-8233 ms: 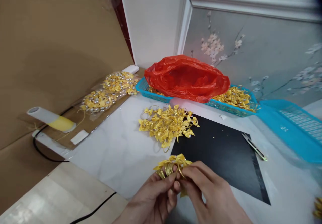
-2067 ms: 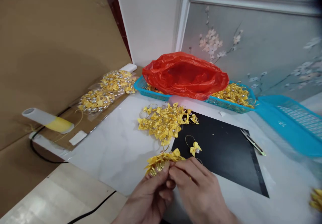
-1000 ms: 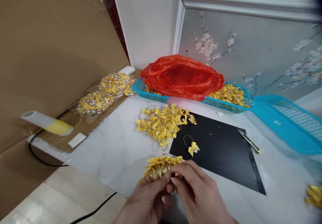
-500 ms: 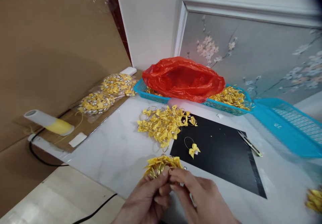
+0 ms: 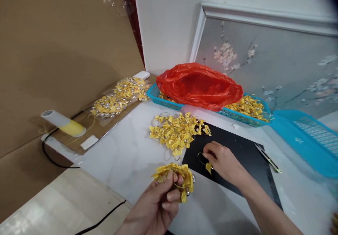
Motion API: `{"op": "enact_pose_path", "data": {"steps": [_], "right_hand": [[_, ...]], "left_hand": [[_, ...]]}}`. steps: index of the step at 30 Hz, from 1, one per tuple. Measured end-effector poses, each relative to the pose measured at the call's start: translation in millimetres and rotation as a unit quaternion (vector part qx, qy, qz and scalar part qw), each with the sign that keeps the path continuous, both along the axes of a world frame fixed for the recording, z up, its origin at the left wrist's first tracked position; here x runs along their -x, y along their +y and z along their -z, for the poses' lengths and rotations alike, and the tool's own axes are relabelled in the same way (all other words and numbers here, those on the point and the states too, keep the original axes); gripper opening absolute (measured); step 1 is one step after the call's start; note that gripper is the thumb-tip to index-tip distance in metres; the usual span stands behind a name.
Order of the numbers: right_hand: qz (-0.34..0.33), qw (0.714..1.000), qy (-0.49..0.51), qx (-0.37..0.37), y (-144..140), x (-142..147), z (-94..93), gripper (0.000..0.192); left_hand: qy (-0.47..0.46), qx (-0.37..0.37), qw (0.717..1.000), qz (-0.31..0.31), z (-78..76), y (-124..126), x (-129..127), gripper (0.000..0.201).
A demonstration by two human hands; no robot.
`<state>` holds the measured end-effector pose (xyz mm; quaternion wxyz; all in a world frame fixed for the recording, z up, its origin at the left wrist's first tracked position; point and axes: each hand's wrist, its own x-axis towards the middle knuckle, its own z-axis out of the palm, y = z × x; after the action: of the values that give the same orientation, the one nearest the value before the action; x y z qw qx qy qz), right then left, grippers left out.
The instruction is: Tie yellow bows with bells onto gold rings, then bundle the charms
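White marble-patterned tabletop [image 5: 124, 157] meets a white wall, with brown cardboard [image 5: 52, 52] standing along the left edge and a grey framed panel painted with blossoms [image 5: 264, 59] at the back. On the table lies a black mat [image 5: 237, 154]. Left hand [image 5: 155, 207], near the front edge, is closed around a bunch of yellow bows on wire rings [image 5: 175, 177]. Right hand [image 5: 224, 163] rests on the mat, well apart from the left, its fingertips pinching a single yellow bow with a ring [image 5: 207, 164]. A loose pile of bows [image 5: 178, 133] lies just behind the mat's left corner. Farther back, a blue basket [image 5: 237, 113] holds more bows and a red plastic bag [image 5: 198, 85]. Small snips [image 5: 268, 157] lie at the mat's right edge.
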<state>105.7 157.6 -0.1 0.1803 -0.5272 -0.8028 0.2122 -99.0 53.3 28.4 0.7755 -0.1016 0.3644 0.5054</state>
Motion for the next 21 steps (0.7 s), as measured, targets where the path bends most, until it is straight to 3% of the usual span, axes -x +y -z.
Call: {"op": "enact_pose_path", "data": {"steps": [5, 10, 16, 21], "right_hand": [[-0.074, 0.994, 0.074, 0.014, -33.0, -3.6, -36.3, 0.02], [-0.163, 0.981, 0.11, -0.006, -53.3, 17.3, -60.7, 0.024], [-0.182, 0.972, -0.005, -0.148, -54.7, 34.7, -46.7, 0.021], [-0.178, 0.968, -0.02, -0.175, -60.6, 40.4, -34.6, 0.02]], "left_hand": [[0.029, -0.007, 0.999, 0.02, -1.5, 2.0, -1.1, 0.012], [0.044, -0.007, 0.999, 0.023, -1.8, 2.6, -6.7, 0.007], [0.035, -0.024, 0.999, 0.033, -1.2, -2.6, -7.5, 0.026], [0.046, -0.03, 0.998, 0.041, 0.0, -3.7, -7.8, 0.031]]}}
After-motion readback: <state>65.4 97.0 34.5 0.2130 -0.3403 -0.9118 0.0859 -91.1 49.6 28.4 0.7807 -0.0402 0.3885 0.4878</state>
